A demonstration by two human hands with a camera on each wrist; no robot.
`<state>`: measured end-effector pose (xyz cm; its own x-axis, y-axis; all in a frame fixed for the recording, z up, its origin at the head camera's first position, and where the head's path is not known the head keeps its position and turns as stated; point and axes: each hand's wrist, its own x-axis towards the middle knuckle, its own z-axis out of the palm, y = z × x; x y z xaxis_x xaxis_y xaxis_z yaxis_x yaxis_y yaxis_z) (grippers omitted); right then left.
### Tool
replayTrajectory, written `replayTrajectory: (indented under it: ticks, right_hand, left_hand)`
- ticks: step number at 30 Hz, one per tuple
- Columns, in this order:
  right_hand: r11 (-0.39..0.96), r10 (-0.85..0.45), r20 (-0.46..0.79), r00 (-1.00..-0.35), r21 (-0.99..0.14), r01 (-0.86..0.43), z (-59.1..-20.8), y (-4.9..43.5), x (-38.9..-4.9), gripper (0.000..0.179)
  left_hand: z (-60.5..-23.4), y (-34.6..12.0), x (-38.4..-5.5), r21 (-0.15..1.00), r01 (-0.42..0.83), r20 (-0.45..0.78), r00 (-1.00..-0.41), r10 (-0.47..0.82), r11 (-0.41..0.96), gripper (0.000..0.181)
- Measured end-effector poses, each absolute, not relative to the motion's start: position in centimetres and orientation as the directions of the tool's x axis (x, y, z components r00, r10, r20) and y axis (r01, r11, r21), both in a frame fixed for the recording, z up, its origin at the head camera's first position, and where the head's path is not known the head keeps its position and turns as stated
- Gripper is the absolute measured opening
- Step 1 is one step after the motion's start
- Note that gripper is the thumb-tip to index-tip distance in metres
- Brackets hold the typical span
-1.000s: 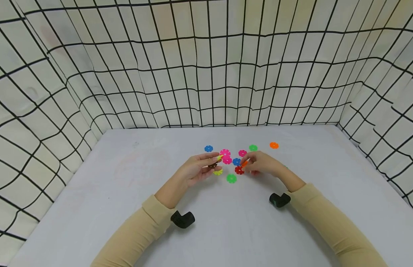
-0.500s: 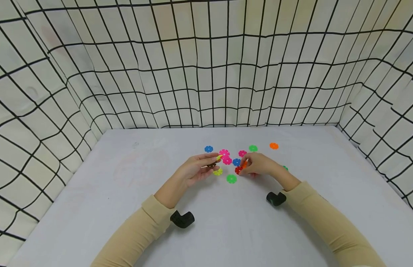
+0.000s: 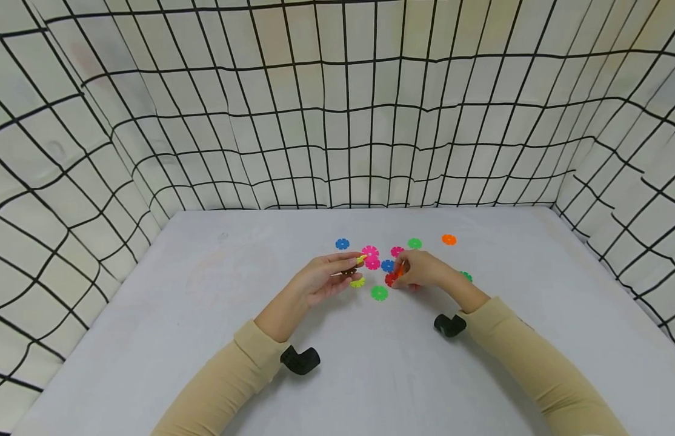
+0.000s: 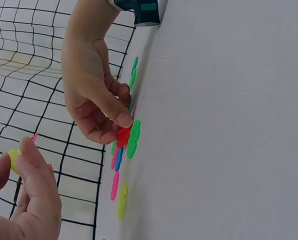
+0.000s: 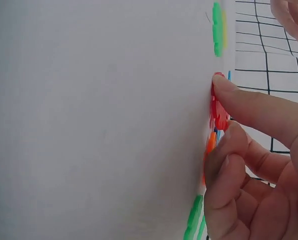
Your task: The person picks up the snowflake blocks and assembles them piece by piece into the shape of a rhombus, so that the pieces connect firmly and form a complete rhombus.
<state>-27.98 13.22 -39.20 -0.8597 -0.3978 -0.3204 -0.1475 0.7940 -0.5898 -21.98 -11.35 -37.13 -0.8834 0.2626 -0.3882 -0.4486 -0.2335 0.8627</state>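
Though red disc (image 4: pixel 123 138) showed fuller before, right hand (image 3: pixel 420 269) overlaps (partly).

The person's right hand (image 3: pixel 427 268) had shifted slightly toward the left edge of the white-covered table (image 3: pixel 206 339), and its thumb now overlapped the notched, round red disc (image 3: pixel 390 279), earlier bare. Behind the wrist, toward the table's right edge, a flat, round green disc (image 3: pixel 467 276) had come into view.

free: tabletop (image 3: pixel 370 375) between sleeves (image 3: pixel 236 375) | obstacles: discs (image 3: pixel 379 293) ahead | netting (image 3: pixel 348 111) beyond
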Motion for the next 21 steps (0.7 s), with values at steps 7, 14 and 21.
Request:
replayTrajectory:
  ticks: [7,14,21]
  right_hand:
    - [0.772,-0.437,-0.239,-0.867,-0.595,-0.224,-39.0,13.1,-27.4,0.028]
    - [0.779,-0.434,-0.205,-0.877,-0.574,-0.251,-39.2,13.0,-27.1,0.028]
    - [0.747,-0.446,-0.190,-0.875,-0.617,-0.247,-38.9,13.3,-26.8,0.021]
  left_hand:
    - [-37.2,-11.5,-21.9,0.865,-0.447,-0.389,-0.884,0.258,-0.227,0.037]
    - [-37.4,-11.5,-21.9,0.868,-0.440,-0.380,-0.887,0.262,-0.231,0.036]
    - [-37.2,-11.5,-21.9,0.867,-0.441,-0.381,-0.887,0.261,-0.234,0.036]
